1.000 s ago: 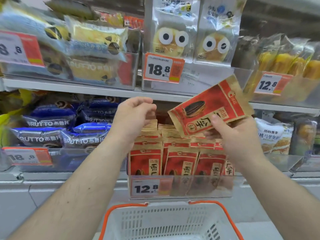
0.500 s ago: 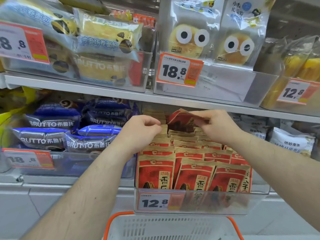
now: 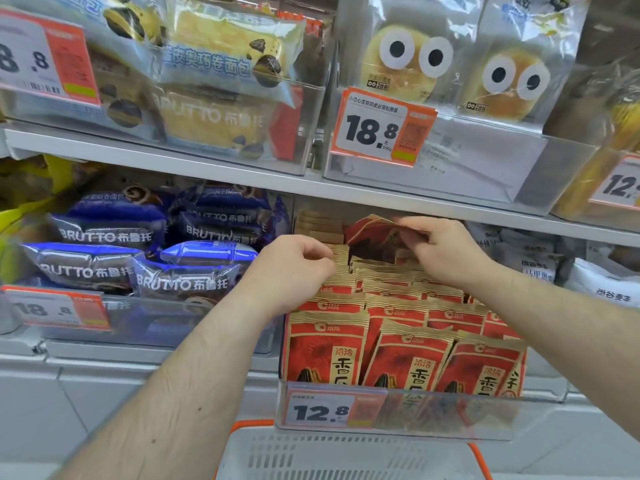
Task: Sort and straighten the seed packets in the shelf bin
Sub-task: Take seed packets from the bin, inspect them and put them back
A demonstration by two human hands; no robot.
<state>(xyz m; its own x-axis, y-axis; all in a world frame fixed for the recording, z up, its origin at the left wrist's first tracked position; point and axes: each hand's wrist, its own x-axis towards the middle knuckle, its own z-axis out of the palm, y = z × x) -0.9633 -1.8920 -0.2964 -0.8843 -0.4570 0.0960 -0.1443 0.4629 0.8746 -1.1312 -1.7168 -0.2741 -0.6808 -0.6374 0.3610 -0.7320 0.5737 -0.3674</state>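
Red and gold seed packets [image 3: 408, 355] stand upright in several rows inside a clear shelf bin [image 3: 433, 415] with a 12.8 price tag. My right hand [image 3: 440, 249] pinches one red seed packet [image 3: 375, 232] at the back of the bin, just under the upper shelf, with the packet tilted. My left hand [image 3: 294, 268] has its fingers curled over the tops of the packets [image 3: 341, 261] in the left rear rows, pressing them back.
Blue BRUTTO bread bags [image 3: 114, 268] fill the bin to the left. White snack bags [image 3: 540, 261] lie to the right. The upper shelf edge [image 3: 207, 171] runs close above my hands. An orange-rimmed white basket [image 3: 339, 455] sits below the bin.
My right hand carried the red packet from in front of the shelf down into the back of the bin. My left hand stayed on the left rear packets. The view has moved closer.
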